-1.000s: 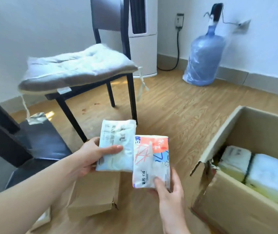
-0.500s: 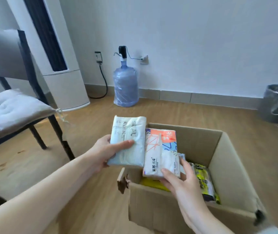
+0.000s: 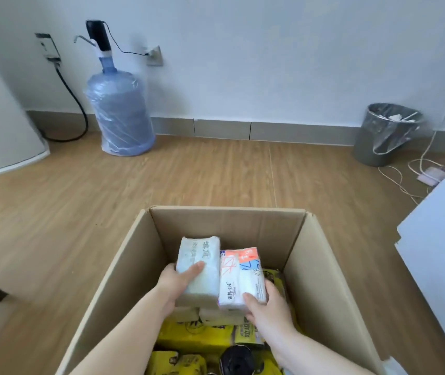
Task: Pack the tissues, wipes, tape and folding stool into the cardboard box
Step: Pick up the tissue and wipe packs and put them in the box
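Inside the cardboard box (image 3: 321, 280), toward its far wall, both hands are lowering a pack each. The left hand (image 3: 174, 284) is closed around the near-left edge of a pale blue-white tissue pack (image 3: 199, 269), thumb lying across its top face and the fingers hidden beneath. The right hand (image 3: 266, 307) grips the near end of a white pack printed in orange and blue (image 3: 241, 277), thumb on top, fingers wrapped under its right side. The two packs touch along their long edges and hover above pale packs (image 3: 216, 315) that already lie on the box's contents; whether they rest on these yet I cannot tell. Nearer the box's front wall lie yellow packs (image 3: 194, 338) and a dark round thing (image 3: 236, 359), possibly the tape. To finish the placing well, I would keep both packs level and side by side, set them flat on the pale layer close to the far wall, then draw the fingers out sideways so neither tips. Seating them squarely should leave room for the folding stool, which is not in view.
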